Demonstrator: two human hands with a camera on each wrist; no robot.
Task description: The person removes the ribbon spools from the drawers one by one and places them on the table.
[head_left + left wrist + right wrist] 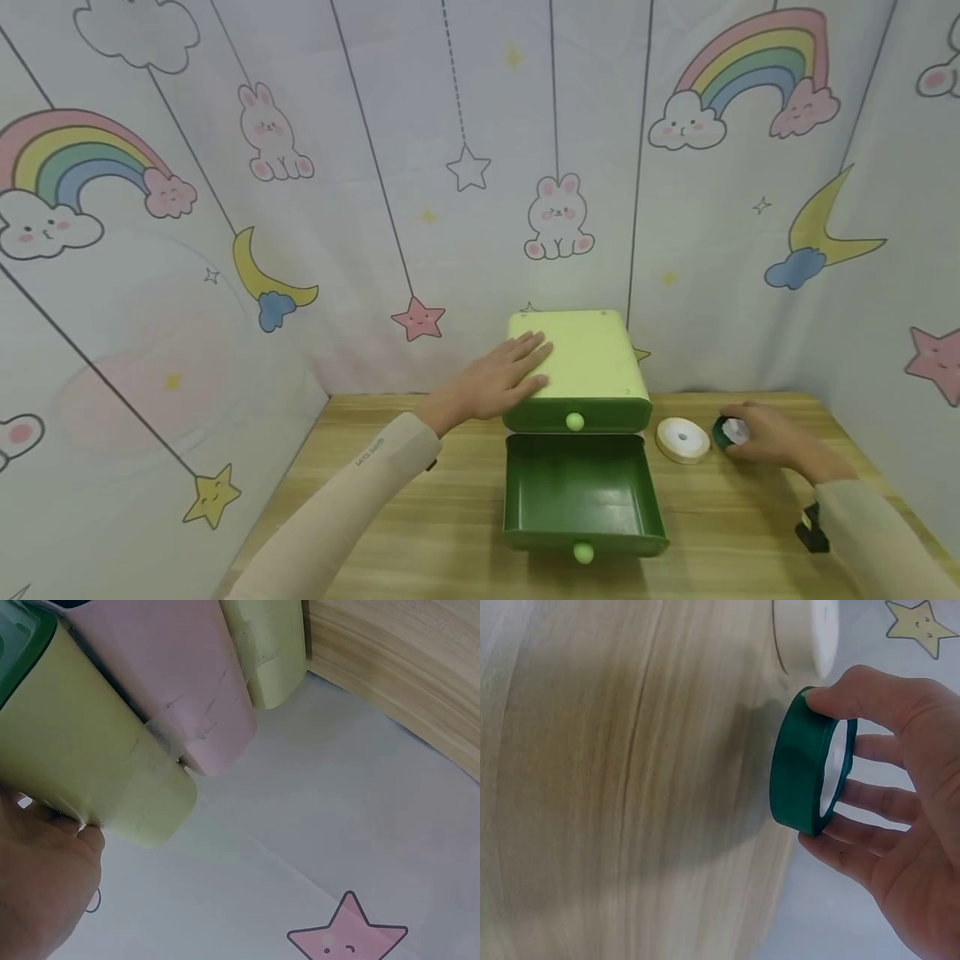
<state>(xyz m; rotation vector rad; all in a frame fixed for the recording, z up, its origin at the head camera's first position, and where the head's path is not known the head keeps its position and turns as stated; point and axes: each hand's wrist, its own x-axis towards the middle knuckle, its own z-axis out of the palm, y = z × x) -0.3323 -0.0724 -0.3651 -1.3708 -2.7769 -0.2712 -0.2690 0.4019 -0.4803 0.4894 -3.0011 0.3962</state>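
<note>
A small drawer cabinet [588, 354] with a pale yellow-green top stands at the back of the table. Its upper green drawer [611, 415] is closed, while the lower green drawer [585, 540] is pulled out and holds nothing visible. My left hand [498, 379] rests on the cabinet's top, fingers extended. On the right, my right hand [776, 435] grips a roll of dark green ribbon [795, 769] by its rim, thumb on one side and fingers on the other. Whether the roll touches the tabletop, I cannot tell. Beside it lies a cream ribbon roll [678, 450] on a white spool.
The wooden table [420, 508] carries all of this. Behind it and at both sides hangs a printed cloth [465, 242] with rainbows, rabbits and stars. In the left wrist view, a pink tier [180, 682] shows between the cabinet's yellow-green ones.
</note>
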